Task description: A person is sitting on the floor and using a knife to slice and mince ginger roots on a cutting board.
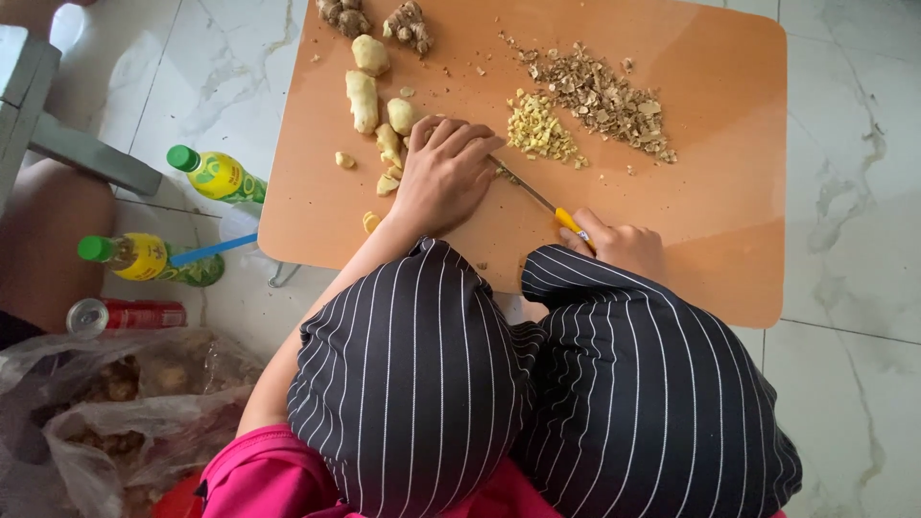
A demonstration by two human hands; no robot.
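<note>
Orange board [710, 211], two chopped piles [542, 129], two bottles [216, 175], right hand [624, 247] gripping one knife [537, 197]

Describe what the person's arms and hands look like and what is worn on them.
Both hands, left hand and right hand, are bare: no gloves, and no rings or watch that I can make out. The forearms are uncovered; a pink garment shows only near the body.

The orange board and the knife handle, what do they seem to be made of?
The orange board looks like smooth laminate or plastic: even matte colour, rounded corners, no wood grain showing. The knife, held in the right hand, has a yellow handle that looks like plastic, though mostly hidden; its thin grey blade seems metal. The left hand presses down beside it.
</note>
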